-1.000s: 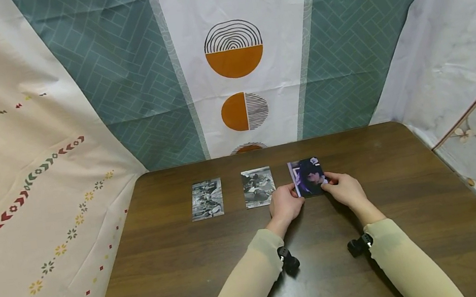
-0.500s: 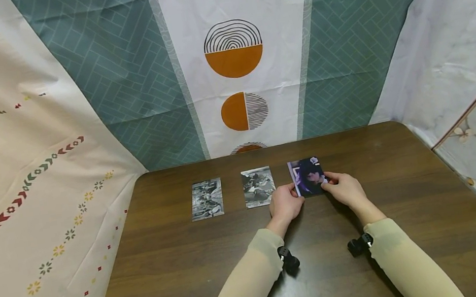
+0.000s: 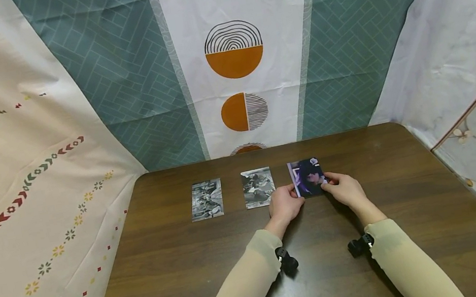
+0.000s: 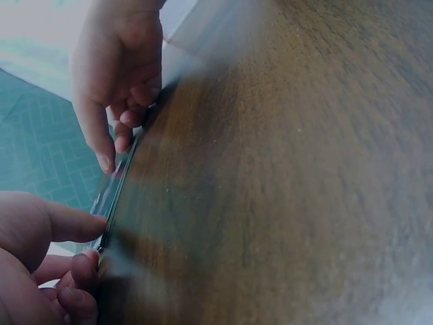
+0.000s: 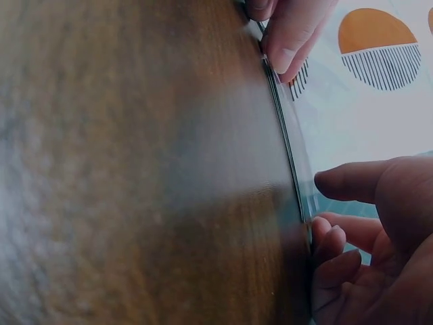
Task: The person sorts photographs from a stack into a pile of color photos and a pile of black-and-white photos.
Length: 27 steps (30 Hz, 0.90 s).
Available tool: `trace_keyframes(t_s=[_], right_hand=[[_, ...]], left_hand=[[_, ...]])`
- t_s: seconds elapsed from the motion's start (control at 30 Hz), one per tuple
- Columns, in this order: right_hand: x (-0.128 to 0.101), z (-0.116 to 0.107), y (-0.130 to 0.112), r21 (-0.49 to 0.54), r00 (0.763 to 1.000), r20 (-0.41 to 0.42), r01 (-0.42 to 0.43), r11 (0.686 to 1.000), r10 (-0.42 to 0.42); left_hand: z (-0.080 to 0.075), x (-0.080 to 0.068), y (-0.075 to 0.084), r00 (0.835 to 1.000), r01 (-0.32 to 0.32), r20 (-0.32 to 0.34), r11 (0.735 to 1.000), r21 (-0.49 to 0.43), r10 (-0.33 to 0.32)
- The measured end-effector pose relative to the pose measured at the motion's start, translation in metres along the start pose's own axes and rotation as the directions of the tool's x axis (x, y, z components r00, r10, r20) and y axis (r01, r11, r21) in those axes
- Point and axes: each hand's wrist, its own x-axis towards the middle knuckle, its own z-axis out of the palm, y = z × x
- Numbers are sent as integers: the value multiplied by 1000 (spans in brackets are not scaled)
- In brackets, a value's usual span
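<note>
1. Both hands work one colour photo (image 3: 308,177) at the right end of a row of three on the dark wooden table (image 3: 415,224); the left hand (image 3: 285,204) pinches its near left corner, the right hand (image 3: 344,189) its near right corner
2. The wrist views show thumbs above and curled fingers (image 4: 80,271) below the thin edge, the near side apparently lifted a little off the wood
3. The step in hand looks like setting this print in line with its neighbours; the next move would call for lowering it flat and letting go without shifting it
4. The photo stands portrait, long axis running away from the person, roughly parallel to the two black-and-white photos (image 3: 206,199) (image 3: 258,187) lying to its left
</note>
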Motion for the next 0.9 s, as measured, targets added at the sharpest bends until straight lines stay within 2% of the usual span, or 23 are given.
trace_keyframes(t_s=[0.23, 0.53, 0.73, 0.9], right_hand=[[1, 0, 1, 30, 1000, -19, -17, 999, 18], [1, -2, 3, 108, 999, 9, -48, 993, 47], [1, -2, -2, 143, 999, -30, -41, 989, 46], [2, 1, -8, 176, 997, -63, -29, 984, 40]], left_hand=[[-3, 1, -4, 998, -53, 13, 993, -108, 55], [-14, -7, -5, 996, -55, 47, 951, -304, 73], [-30, -13, -4, 992, -66, 72, 923, -379, 101], [-44, -14, -8, 991, -83, 66, 922, -377, 116]])
